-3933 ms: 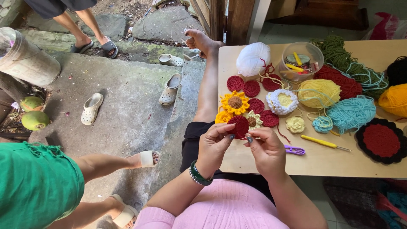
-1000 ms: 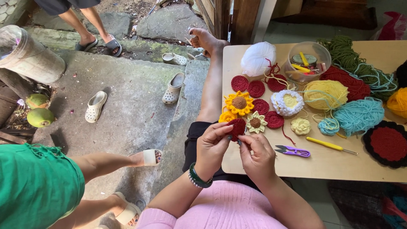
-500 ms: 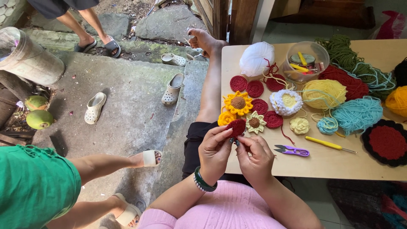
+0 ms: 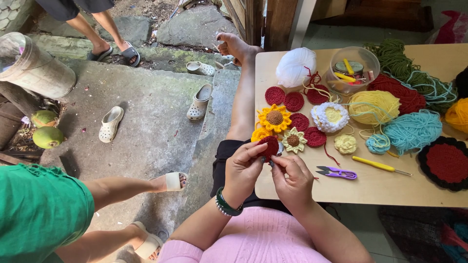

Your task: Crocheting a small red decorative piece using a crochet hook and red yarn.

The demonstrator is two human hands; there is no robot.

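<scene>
My left hand [image 4: 243, 168] pinches a small dark red crocheted round [image 4: 269, 145] at the near left corner of the wooden table [image 4: 380, 187]. My right hand [image 4: 291, 178] is closed right beside it, fingertips at the piece's lower edge; whatever thin tool it grips is hidden by the fingers. A red yarn strand [image 4: 331, 156] trails across the table. Just beyond the hands lie a yellow crocheted sunflower [image 4: 274, 117], a smaller pale flower [image 4: 293, 140] and several red rounds [image 4: 294, 101].
Purple snips [image 4: 336, 172] and a yellow-handled hook [image 4: 378, 165] lie right of my hands. Yarn balls, a clear bowl [image 4: 352, 68] and a black-edged red mat [image 4: 444, 163] fill the far side. A person in green [image 4: 44, 214] sits at left; sandals lie on stone.
Both hands have stayed at the table's corner on the red round, with small finger shifts around its edge. The view has drifted slightly since the earliest frame.
</scene>
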